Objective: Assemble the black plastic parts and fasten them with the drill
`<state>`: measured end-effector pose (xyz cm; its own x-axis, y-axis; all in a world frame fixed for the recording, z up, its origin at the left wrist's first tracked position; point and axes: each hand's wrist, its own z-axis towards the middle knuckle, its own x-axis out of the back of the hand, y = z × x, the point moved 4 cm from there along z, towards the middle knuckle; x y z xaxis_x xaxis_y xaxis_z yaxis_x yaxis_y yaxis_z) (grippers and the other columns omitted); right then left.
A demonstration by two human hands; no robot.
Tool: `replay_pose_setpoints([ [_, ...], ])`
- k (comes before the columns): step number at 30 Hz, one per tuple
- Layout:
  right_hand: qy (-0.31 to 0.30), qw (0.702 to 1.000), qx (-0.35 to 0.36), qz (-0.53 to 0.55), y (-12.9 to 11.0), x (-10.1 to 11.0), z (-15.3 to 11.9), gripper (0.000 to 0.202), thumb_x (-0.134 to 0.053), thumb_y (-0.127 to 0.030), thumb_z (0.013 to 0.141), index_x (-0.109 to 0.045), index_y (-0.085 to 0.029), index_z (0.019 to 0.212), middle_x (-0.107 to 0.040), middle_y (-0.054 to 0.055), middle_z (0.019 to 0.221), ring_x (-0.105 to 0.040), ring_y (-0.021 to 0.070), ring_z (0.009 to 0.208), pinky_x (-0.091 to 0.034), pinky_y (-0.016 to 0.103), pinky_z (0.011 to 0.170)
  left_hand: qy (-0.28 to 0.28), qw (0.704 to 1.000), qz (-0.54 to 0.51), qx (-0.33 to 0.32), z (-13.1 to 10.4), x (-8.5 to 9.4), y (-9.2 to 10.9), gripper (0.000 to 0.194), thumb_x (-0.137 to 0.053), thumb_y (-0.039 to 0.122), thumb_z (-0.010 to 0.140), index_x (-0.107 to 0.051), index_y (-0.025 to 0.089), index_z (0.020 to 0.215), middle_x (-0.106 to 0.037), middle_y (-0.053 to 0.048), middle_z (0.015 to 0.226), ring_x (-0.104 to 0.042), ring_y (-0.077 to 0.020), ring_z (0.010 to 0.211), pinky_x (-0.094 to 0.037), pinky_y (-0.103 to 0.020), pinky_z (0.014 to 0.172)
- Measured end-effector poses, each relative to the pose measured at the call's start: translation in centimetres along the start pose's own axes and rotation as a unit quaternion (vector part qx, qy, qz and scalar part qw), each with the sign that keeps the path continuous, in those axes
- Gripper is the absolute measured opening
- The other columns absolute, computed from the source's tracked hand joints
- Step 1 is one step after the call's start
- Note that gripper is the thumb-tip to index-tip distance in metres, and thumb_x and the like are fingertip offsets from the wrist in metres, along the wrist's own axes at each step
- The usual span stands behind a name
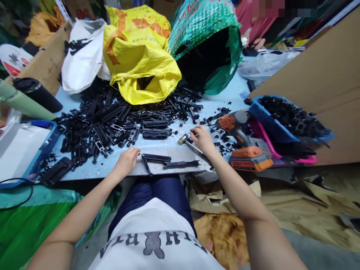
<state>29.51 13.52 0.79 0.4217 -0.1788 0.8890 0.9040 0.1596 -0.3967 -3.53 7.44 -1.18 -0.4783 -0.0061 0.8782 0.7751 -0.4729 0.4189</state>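
Left hand (127, 162): your fingers press together; can't tell on what.
Right hand (203, 140): same.
Hammer (193, 147): bumping could slide it.

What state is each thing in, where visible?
Yellow bag: mouth partly open
Green sack: mouth open
White bag: open at top
Right blue basket: filled
Power drill: battery attached
Hinged black piece: apparently spread in a V
Black tumbler: lid on
Metal tool: lying down

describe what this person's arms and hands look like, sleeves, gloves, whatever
The left arm and right arm are bare as far as they show, without sleeve, watch or bracelet. The left hand and right hand are ungloved; a glint on the left may be a ring.
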Motion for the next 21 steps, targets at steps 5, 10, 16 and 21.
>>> replay_pose_setpoints([
  [5, -0.002, 0.994, 0.039, 0.105, -4.3, 0.4, -2.6, 0.026, -0.046, -0.039, 0.088, -0.059, -0.017, 0.087, -0.063, 0.006, 0.081, -0.057, 0.0164, 0.074, -0.045, 0.028, 0.070, -0.067, 0.989, 0.129, -0.023, 0.5, -0.1, 1.4, 0.023, -0.034, 0.012, 0.090, -0.057, 0.014, 0.091, -0.059, -0.008, 0.082, -0.057, -0.0205, 0.078, -0.046, -0.031, 0.071],
  [10, -0.023, 0.983, 0.103, 0.147, -7.0, -0.6, -4.9, 0.029, -0.051, -0.043, 0.087, -0.058, -0.018, 0.076, -0.061, 0.003, 0.071, -0.055, 0.0128, 0.064, -0.043, 0.024, 0.061, -0.054, 0.981, 0.173, -0.063, 0.6, -0.5, 2.4, 0.020, -0.038, 0.011, 0.089, -0.058, 0.013, 0.088, -0.058, -0.008, 0.077, -0.058, -0.0195, 0.075, -0.047, -0.030, 0.068],
  [16, -0.016, 0.976, 0.180, 0.119, -8.1, -2.5, -6.6, 0.027, -0.047, -0.038, 0.091, -0.058, -0.017, 0.076, -0.060, 0.003, 0.071, -0.055, 0.0124, 0.064, -0.042, 0.023, 0.060, 0.074, 0.974, 0.117, -0.180, -0.3, -2.0, 1.9, 0.026, -0.037, 0.014, 0.092, -0.054, 0.012, 0.111, -0.063, -0.009, 0.079, -0.061, -0.0175, 0.076, -0.051, -0.031, 0.070],
  [21, -0.006, 0.970, 0.239, 0.040, -8.8, -3.1, -7.4, 0.026, -0.042, -0.029, 0.094, -0.059, -0.016, 0.078, -0.061, 0.005, 0.074, -0.056, 0.0133, 0.065, -0.044, 0.024, 0.061, 0.107, 0.968, 0.081, -0.210, 0.0, -2.3, 1.4, 0.026, -0.039, 0.013, 0.091, -0.055, 0.013, 0.112, -0.064, -0.007, 0.077, -0.061, -0.0171, 0.072, -0.051, -0.031, 0.068],
])
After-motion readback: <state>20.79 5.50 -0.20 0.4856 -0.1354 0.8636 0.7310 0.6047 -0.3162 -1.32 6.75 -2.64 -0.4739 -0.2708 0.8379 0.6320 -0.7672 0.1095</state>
